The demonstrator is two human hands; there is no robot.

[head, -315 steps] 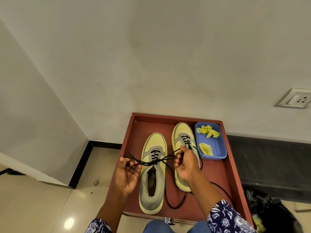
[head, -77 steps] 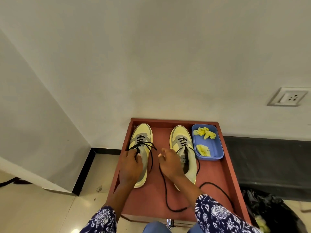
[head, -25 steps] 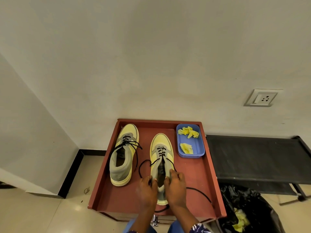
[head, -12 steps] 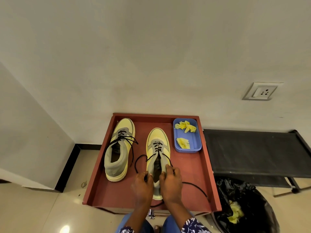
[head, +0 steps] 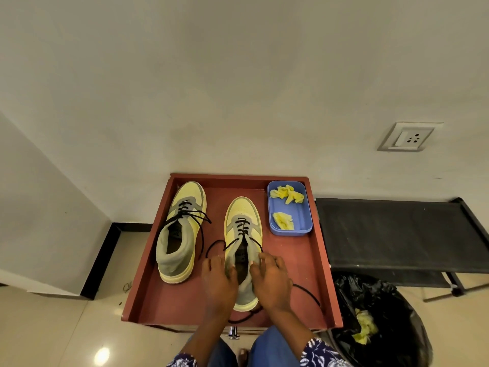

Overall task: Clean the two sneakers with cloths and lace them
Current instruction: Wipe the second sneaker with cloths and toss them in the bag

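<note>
You work at the right sneaker point(head: 242, 229) on the red tray point(head: 304, 274).
Your left hand point(head: 218, 283) and right hand point(head: 271, 280) grip its collar, fingers curled.

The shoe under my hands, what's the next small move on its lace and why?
Probably pick up the loose lace end trailing beside the right hand and thread it through the next eyelet. The near shoe is laced only near the toe, while both hands rest at its open collar; left hand.
</note>
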